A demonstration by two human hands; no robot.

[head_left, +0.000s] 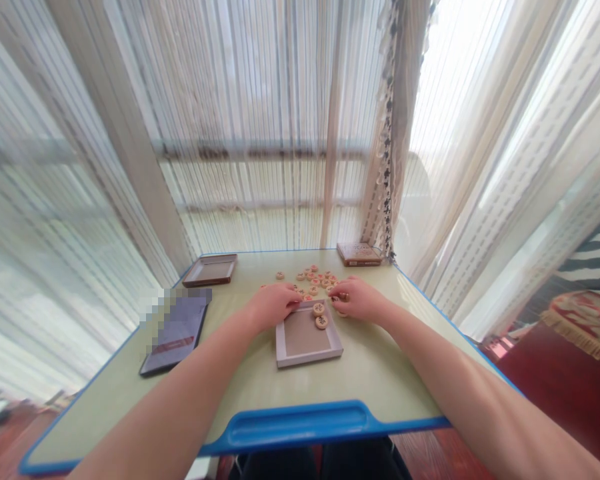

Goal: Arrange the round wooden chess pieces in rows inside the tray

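Note:
A shallow open box tray (pixel 307 360) lies on the table in front of me, with two round wooden xiangqi pieces (pixel 320 316) at its far right corner. My left hand (pixel 277 303) is over the tray's far left corner, fingers bent and closed on its rim, fingertips beside loose pieces. To the right of the tray, my right hand (pixel 357 299) has its fingers curled around a xiangqi piece (pixel 335 299), mostly covered by the fingers. Several more pieces with red or black characters (pixel 314 282) are scattered beyond the tray, between and ahead of my hands.
A pale table (pixel 250 373) with a blue edge carries everything. Left of my left arm lies a dark tablet-like device (pixel 173 340). An open shallow box part (pixel 211 270) is at the far left, and a closed brown box (pixel 359 254) at the far right. Sheer curtains (pixel 260 133) hang behind.

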